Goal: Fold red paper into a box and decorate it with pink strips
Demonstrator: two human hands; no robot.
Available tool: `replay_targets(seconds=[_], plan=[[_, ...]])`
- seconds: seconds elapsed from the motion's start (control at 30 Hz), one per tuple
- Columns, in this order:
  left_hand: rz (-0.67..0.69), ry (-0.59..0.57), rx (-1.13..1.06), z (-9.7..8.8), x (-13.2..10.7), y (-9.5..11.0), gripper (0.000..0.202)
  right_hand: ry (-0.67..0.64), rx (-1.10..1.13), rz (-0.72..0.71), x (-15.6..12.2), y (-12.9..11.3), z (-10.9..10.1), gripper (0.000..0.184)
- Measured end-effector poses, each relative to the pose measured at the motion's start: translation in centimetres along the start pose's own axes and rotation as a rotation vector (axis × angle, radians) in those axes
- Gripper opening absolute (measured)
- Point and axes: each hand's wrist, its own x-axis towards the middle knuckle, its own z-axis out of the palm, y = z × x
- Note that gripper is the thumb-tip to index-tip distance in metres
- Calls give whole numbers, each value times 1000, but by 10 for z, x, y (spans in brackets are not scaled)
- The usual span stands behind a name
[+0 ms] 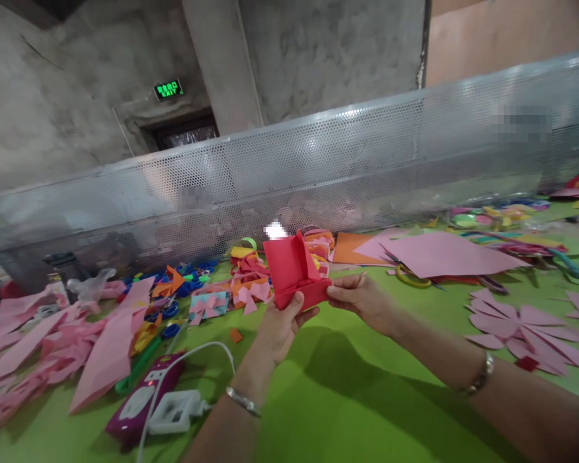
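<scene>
Hands [280, 331] [359, 299] hold red paper [285, 273], flaps [280, 257] upward, folded band [309, 296] crosswise.

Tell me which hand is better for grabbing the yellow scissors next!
Probably the right hand: it's nearer the scissors. It's pinching the red paper, but the left hand grips that too, so it could likely hold it alone.

Two hands [280, 321], two bracelets [242, 401], one held red paper [282, 263], at least two pink bows [208, 307], one orange sheet [354, 251], one power strip [134, 400], one adapter [174, 413], one exit sign [168, 90]; pink strips [113, 354] too jumbled to count
</scene>
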Motion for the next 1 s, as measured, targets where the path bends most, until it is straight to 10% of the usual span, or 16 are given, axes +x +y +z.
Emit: replay_targets(seconds=[0.33, 0.67, 1.0], plan=[[-26, 20, 163, -8, 1, 0, 41, 155, -497, -406, 0, -8, 7, 9], [-57, -102, 225, -8, -7, 12, 34, -152, -930, -478, -5, -26, -1, 18], [-69, -102, 152, -9, -4, 9, 37, -10, -413, -267, 5, -3, -2, 19]])
